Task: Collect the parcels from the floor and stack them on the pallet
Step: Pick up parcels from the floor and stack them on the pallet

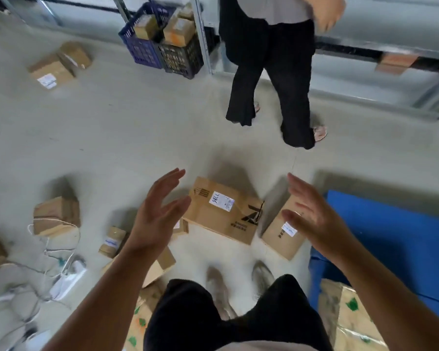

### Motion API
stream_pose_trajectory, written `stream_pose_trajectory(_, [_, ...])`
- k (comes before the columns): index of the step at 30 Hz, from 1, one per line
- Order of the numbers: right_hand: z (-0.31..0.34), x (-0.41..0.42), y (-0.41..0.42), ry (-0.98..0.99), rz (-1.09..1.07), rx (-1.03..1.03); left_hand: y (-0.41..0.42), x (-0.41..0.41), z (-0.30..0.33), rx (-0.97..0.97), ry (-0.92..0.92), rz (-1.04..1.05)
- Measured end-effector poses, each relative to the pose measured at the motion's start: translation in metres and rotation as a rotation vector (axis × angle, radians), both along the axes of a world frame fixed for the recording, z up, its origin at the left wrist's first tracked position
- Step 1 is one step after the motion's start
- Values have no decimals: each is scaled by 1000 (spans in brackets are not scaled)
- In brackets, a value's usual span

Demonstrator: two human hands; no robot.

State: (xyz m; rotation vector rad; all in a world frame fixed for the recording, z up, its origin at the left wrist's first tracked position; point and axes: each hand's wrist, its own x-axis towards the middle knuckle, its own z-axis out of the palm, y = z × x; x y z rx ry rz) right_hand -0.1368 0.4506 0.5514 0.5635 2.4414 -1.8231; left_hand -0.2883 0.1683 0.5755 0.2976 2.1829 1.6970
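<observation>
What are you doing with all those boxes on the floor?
A person is picking up parcels to stack on the blue pallet. Right now both hands are empty: the left hand and right hand are open and reaching down on either side of the big cardboard box at their feet. Next to it lies a smaller box, beside the pallet. More boxes are scattered about, and another person stands nearby.

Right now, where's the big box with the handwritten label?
In the head view, the big box lies flat on the floor at centre, between the open left hand and right hand, beside a smaller box next to the blue pallet.
</observation>
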Motion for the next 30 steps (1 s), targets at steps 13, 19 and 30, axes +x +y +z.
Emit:
stream_pose_trajectory(13, [-146, -84, -66, -246, -428, -60, -26, -192, -170, -132, -90, -259])
stream_pose_trajectory(19, [-282, -104, -82, -365, -530, -96, -41, -241, -306, -208, -203, -285])
stream_pose_trajectory(30, [-561, -105, -61, -462, -506, -12, -47, -252, -579, -478, -105, -353])
